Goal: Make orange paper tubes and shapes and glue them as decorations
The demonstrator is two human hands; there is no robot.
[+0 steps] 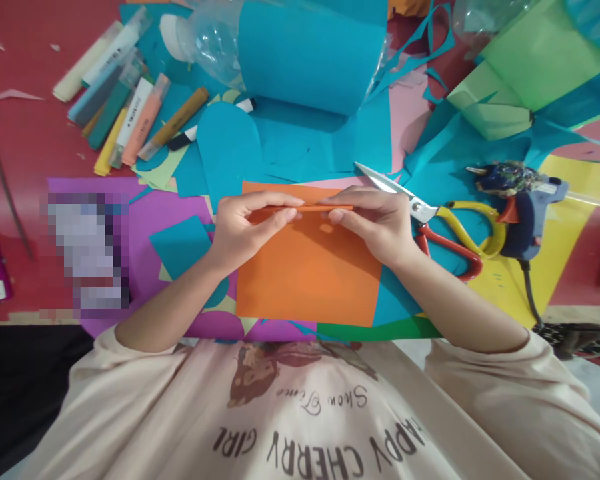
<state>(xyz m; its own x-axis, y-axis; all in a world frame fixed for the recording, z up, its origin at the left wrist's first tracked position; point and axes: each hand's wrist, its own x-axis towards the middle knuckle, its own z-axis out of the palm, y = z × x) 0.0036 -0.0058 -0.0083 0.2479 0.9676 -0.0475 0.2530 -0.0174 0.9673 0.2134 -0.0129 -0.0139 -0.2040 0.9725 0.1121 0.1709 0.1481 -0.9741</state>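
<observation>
A narrow strip of orange paper [310, 208], seen almost edge-on, stretches between my two hands. My left hand [253, 223] pinches its left part between thumb and fingers. On the other side, my right hand [375, 220] grips the right part the same way, thumb nearer my body. Below the strip lies a flat orange sheet of paper [307, 280], with the shadow of my hands on it. Whether strip and sheet are joined I cannot tell. Open scissors [425, 217] with one yellow and one red handle lie just right of my right hand.
A plastic bottle [215, 40] wrapped in blue paper [310, 53] lies at the back. Several markers [130, 100] are heaped at the back left. A glue gun [527, 217] rests on yellow paper [560, 267] at right. Blue scraps and purple paper [165, 193] cover the red table [20, 147].
</observation>
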